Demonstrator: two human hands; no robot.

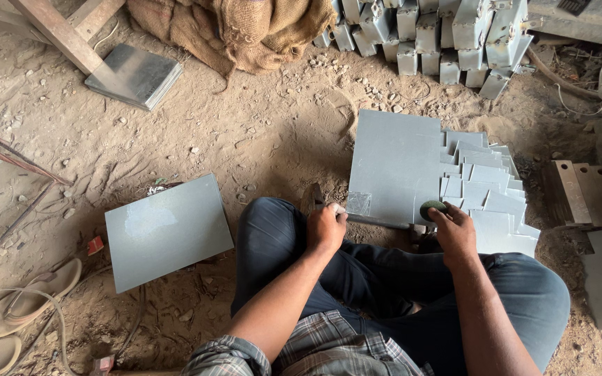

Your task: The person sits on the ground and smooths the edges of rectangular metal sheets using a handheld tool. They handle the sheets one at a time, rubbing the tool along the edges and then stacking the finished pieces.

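Seated cross-legged on the dirt floor [259,132], a person in a plaid shirt and dark trousers works at the near edge of a large grey sheet [393,167]; the left hand [325,228] is clenched around a thin metal tool [374,220] lying along that edge, and the right hand [456,233] grips a small dark green disc [432,208] pressed onto the sheet. With fingers so near the edge, a slip could likely nick them or shift the cut grey pieces [489,202] stacked just beside.
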